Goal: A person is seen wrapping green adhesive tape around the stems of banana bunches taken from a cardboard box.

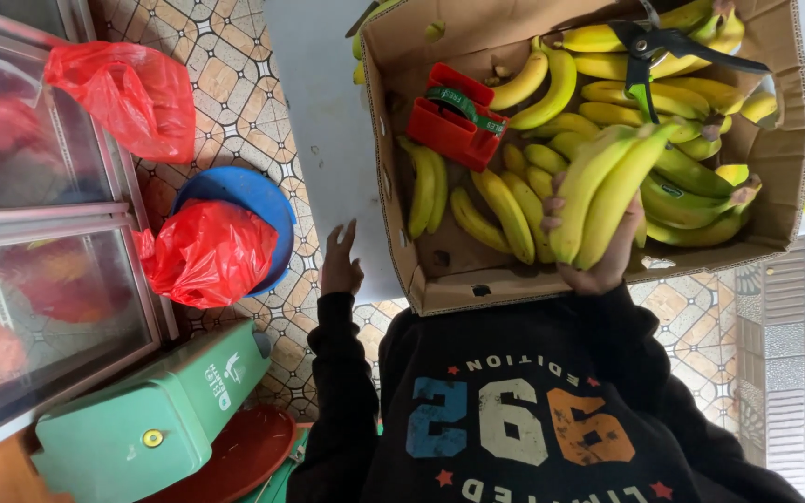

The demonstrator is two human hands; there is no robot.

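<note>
A cardboard box point(402, 251) full of yellow-green bananas sits in front of me. My right hand point(603, 251) grips a small bunch of bananas point(603, 186) over the box's near side. My left hand point(339, 261) hangs open in the air to the left of the box, touching nothing. Inside the box lie a red tape dispenser point(449, 121) with green tape and black-and-green pruning shears point(649, 51) resting on the bananas at the far side.
To the left are a blue bin with a red plastic bag point(209, 251), another red bag point(128, 88) on a glass-fronted cabinet point(39, 242), a green scale point(156, 410) and a red basin point(244, 456). Patterned floor tiles surround the grey surface point(323, 140) under the box.
</note>
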